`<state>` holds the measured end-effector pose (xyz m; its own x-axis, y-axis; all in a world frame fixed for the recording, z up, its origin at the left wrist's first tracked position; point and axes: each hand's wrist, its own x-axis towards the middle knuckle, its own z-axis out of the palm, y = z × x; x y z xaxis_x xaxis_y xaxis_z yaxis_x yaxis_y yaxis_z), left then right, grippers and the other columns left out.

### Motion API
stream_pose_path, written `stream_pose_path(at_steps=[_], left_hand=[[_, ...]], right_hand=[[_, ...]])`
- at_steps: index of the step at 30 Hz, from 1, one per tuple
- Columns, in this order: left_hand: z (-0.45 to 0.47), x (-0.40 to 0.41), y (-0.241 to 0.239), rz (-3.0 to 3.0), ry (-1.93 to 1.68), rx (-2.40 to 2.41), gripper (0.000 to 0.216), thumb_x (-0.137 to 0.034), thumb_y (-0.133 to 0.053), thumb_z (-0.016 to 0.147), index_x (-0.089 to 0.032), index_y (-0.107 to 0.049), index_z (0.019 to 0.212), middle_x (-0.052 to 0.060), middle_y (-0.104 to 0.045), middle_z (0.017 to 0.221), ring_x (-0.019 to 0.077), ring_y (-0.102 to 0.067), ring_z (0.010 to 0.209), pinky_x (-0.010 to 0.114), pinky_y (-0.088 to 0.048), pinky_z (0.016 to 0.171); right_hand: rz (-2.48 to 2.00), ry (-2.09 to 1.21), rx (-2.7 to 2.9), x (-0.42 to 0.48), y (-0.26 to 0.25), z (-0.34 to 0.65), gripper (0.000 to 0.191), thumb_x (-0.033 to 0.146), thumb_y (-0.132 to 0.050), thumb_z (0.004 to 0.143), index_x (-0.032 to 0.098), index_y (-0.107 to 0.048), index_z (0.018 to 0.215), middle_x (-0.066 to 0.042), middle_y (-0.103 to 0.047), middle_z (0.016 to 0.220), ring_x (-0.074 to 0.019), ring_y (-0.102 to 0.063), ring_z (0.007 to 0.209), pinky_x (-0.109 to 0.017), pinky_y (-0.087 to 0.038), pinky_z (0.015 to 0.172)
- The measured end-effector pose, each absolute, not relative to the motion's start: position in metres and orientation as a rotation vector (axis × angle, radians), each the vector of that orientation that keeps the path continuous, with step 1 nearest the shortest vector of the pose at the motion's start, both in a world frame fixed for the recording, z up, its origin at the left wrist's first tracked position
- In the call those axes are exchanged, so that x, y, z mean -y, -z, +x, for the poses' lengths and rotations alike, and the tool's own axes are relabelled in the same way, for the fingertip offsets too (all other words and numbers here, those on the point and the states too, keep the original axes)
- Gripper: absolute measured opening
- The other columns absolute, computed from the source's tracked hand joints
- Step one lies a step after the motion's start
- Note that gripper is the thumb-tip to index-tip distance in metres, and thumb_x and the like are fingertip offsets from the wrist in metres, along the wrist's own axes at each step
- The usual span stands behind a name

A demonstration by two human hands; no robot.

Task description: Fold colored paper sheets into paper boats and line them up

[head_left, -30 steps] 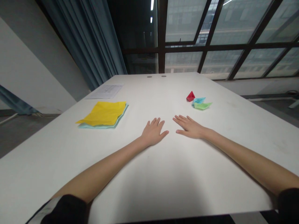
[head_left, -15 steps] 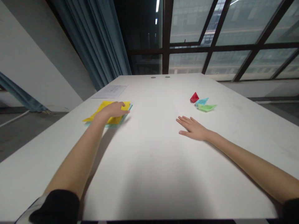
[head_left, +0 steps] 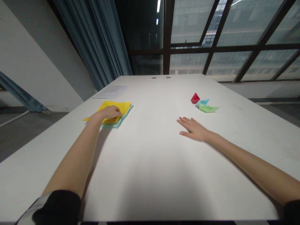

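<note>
Resting flat on the table, my right hand lies palm down, fingers spread, holding nothing. My left hand is farther out on the left, fingers curled onto the yellow sheet (pinched or only pressed, I cannot tell), which tops a teal sheet, well apart from the right hand. Beyond the right hand lie a green paper boat, a blue paper boat and a red paper boat.

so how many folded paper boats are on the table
3: a red one, a blue one beside it, and a green one nearest the right hand. None seem hidden.
</note>
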<state>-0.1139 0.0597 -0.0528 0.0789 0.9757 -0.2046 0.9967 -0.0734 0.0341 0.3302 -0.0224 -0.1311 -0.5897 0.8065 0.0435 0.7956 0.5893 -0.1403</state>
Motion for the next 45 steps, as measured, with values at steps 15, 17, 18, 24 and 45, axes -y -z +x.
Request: stream_pose_path(at_steps=[15, 17, 18, 24, 45], left_hand=[[-0.022, -0.021, 0.011, 2.414, -0.411, -2.053, 0.032, -0.031, -0.034, 0.081, -0.014, -0.060, 0.091, 0.010, -0.065, 0.092, 0.0246, -0.060, 0.084, 0.032, -0.042, 0.071], [0.002, -0.015, 0.021, 2.473, -0.389, -1.882, 0.031, -0.030, -0.034, 0.081, -0.015, -0.060, 0.089, 0.008, -0.066, 0.091, 0.0231, -0.060, 0.083, 0.030, -0.042, 0.070], [0.013, -0.010, 0.027, 2.485, -0.367, -1.816, 0.031, -0.030, -0.034, 0.082, -0.015, -0.060, 0.089, 0.008, -0.066, 0.091, 0.0228, -0.060, 0.083, 0.030, -0.042, 0.070], [0.070, 0.025, 0.053, 2.549, -0.228, -1.595, 0.027, -0.028, -0.036, 0.083, -0.018, -0.060, 0.087, 0.008, -0.067, 0.090, 0.0226, -0.061, 0.078, 0.030, -0.042, 0.063], [0.073, 0.013, 0.096, 2.747, 0.101, -1.335, 0.062, -0.062, -0.025, 0.087, -0.027, -0.036, 0.137, 0.013, -0.039, 0.139, 0.0328, -0.038, 0.124, 0.047, -0.033, 0.097]], right_hand=[[-1.370, -0.158, 2.701, 0.021, 0.129, 0.328, 0.072, 0.065, -0.026, 0.084, 0.025, -0.020, 0.144, -0.010, -0.021, 0.149, -0.0301, -0.020, 0.136, -0.056, -0.020, 0.106], [-1.374, -0.161, 2.705, 0.020, 0.128, 0.328, 0.073, 0.066, -0.026, 0.084, 0.025, -0.020, 0.144, -0.010, -0.021, 0.149, -0.0302, -0.019, 0.136, -0.057, -0.020, 0.106], [-1.379, -0.164, 2.708, 0.020, 0.128, 0.328, 0.074, 0.066, -0.026, 0.084, 0.024, -0.020, 0.145, -0.010, -0.020, 0.149, -0.0304, -0.019, 0.136, -0.057, -0.020, 0.106], [-1.373, -0.194, 2.696, 0.020, 0.125, 0.329, 0.073, 0.065, -0.027, 0.084, 0.024, -0.021, 0.144, -0.011, -0.022, 0.149, -0.0317, -0.021, 0.136, -0.058, -0.019, 0.106], [-1.025, -0.231, 2.430, 0.013, 0.119, 0.323, 0.038, 0.038, -0.032, 0.094, 0.023, -0.065, 0.103, -0.007, -0.064, 0.111, -0.0227, -0.052, 0.108, -0.043, -0.036, 0.095]])
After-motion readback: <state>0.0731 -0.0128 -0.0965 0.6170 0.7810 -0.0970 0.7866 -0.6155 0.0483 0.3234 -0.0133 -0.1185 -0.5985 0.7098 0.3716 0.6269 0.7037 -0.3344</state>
